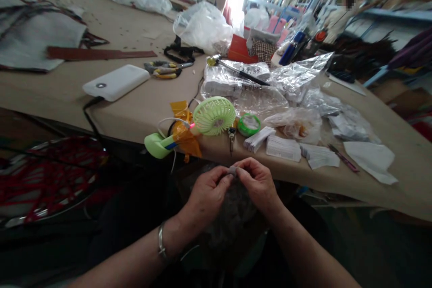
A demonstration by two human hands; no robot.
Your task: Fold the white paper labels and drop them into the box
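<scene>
Just in front of the table edge, my left hand [212, 190] and my right hand [257, 183] meet at the fingertips. Between them they pinch a small whitish piece [232, 170], perhaps a folded label; the fingers cover much of it. Straight ahead on the table edge lie stacks of white printed labels [282, 148], a round green tin [249, 124] with pale contents and a small pointed metal tool [231, 138]. A light green fan [214, 116] is fixed near the edge with orange tape [187, 137]. Below my hands sits a dim heap of pale pieces [229, 216].
At the left are a white power bank [116, 82] with a black cable, yellow-handled pliers [165, 71] and a brown strip [101, 53]. A hammer [238, 70] rests on plastic-wrapped bundles [222, 86]. A pink-handled cutter [343, 158] lies right. Red straps [50, 180] fill a low basket.
</scene>
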